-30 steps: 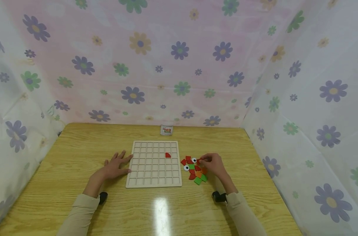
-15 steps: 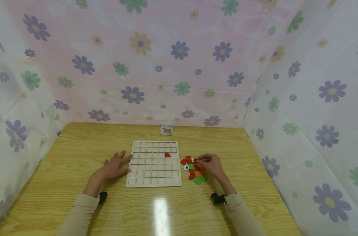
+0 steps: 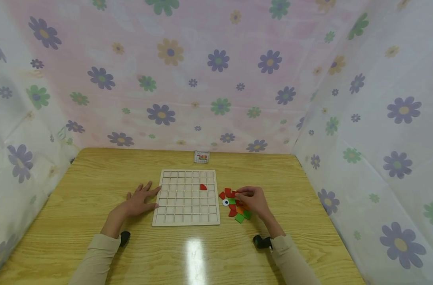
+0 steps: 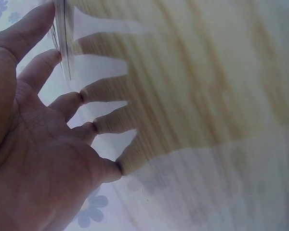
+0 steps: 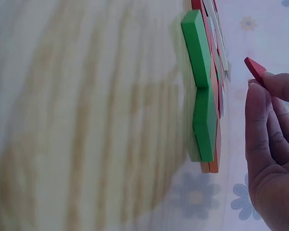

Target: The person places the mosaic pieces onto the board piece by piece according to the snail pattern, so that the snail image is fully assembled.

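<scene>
My left hand (image 3: 138,202) rests on the table with fingers spread, its thumb and index finger at the left edge of the wooden grid board (image 3: 176,218). In the left wrist view the board's edge (image 4: 63,38) stands by those two fingertips. One red quarter-circle tile (image 3: 203,187) sits in a cell toward the board's upper right. Right of the board, my right hand (image 3: 254,199) pinches a red tile (image 5: 254,69) between thumb and fingers, above a pile of red, orange and green tiles (image 3: 239,218). A white eye tile (image 3: 226,202) lies at the pile's left.
A small picture card (image 3: 201,156) lies behind the board near the table's back edge. Flowered cloth (image 3: 220,79) walls in the table (image 3: 130,261) at the back and both sides. In the right wrist view, two green tiles (image 5: 196,48) lie at the pile's near side.
The right hand has moved slightly left over the pile with the red tile pinched, now covering the second eye tile. The left hand and board have stayed put.
</scene>
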Demonstrator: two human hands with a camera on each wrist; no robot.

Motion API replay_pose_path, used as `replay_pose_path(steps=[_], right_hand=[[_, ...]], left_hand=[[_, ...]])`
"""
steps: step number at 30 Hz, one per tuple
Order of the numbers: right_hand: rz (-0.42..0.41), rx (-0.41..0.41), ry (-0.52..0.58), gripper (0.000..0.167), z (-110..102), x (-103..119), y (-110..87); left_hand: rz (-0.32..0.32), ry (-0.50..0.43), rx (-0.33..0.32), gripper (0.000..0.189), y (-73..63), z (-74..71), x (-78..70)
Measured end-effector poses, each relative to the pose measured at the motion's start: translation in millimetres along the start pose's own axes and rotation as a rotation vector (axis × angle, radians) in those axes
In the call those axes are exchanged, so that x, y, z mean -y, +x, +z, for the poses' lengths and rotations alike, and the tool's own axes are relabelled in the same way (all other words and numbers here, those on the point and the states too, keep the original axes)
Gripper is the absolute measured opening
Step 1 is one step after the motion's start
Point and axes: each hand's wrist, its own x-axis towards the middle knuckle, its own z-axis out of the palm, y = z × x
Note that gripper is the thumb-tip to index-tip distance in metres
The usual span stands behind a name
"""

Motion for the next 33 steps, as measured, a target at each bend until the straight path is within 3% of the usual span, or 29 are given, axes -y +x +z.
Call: replay_pose_path(steps=[5,10,16,26,33], right_hand=[[0.004,0.014,0.035,0.020,3,2,0.3],[0.022,0.017,0.038,0.019,6,21,-5.4],[-0.007,-0.020,0.036,0.019,13,6,0.8],[-0.057,-0.028,-0.006,0.020,24,11,-1.0],[-0.060,0.007,0.031,0.019,31,13,-0.8]], left_hand=[[0.000,-0.002,0.002,0.072,-0.1,0.1,-0.8],[0.003,-0.011,-0.001,0.071,-0.5,0.0,-2.3],[0.007,-0.006,-0.002,0.071,-0.4,0.1,-2.2],[0.006,0.000,-0.001,0.071,-1.5,-1.6,-2.8],[0.014,0.001,-0.002,0.071,-1.4,-2.1,-3.6]])
